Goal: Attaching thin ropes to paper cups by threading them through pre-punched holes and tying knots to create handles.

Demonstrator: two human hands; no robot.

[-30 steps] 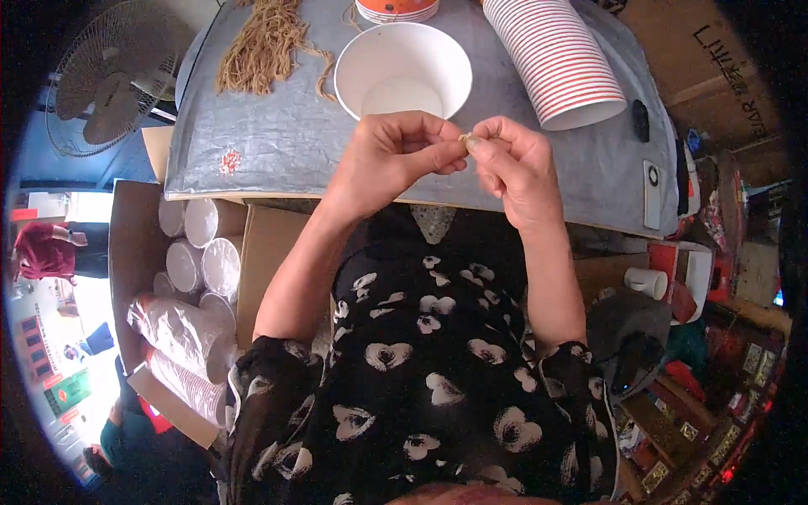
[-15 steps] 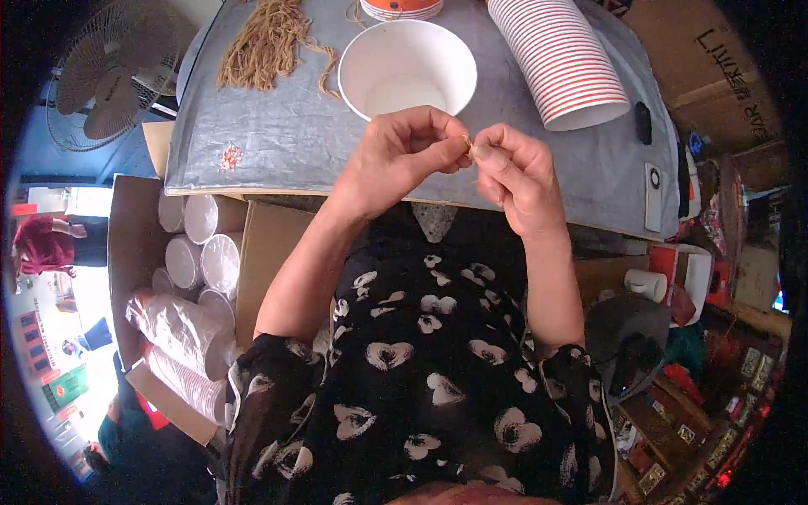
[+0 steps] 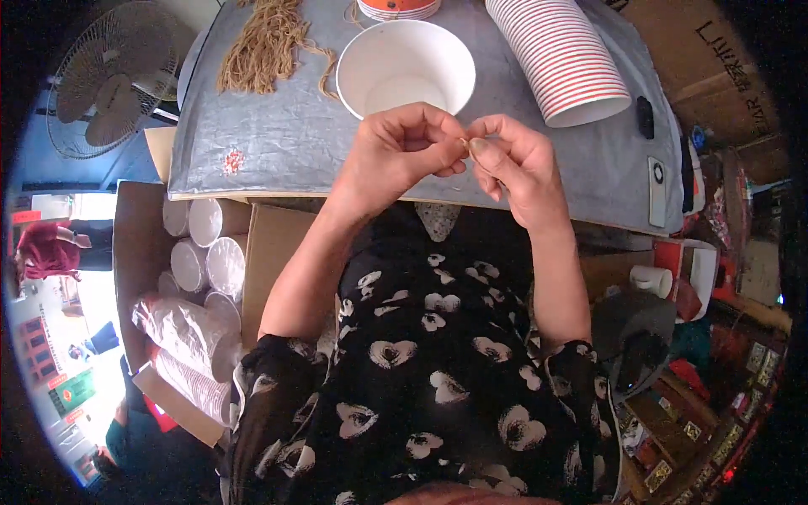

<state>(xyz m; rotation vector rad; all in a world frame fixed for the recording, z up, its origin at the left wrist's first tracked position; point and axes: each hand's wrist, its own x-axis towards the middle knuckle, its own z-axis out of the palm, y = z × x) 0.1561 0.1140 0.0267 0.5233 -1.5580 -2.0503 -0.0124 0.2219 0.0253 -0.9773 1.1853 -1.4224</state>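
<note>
My left hand (image 3: 402,150) and my right hand (image 3: 515,164) meet fingertip to fingertip just above the near edge of the grey table (image 3: 286,135). Both pinch something small and thin between thumb and forefinger; it is mostly hidden, maybe a short piece of tan string. Right behind the hands stands an empty white paper bowl (image 3: 406,66). A bundle of tan strings (image 3: 265,46) lies at the far left of the table.
A lying stack of red-striped paper cups (image 3: 560,55) is at the back right, an orange-banded container (image 3: 397,8) behind the bowl. A phone or remote (image 3: 657,192) lies at the right edge. Left below: a cardboard box with white cups (image 3: 206,257), a fan (image 3: 105,84).
Both hands have stayed together at the table's edge, shifting only slightly; the fingers keep working the small thing between them. Nothing else has moved.
</note>
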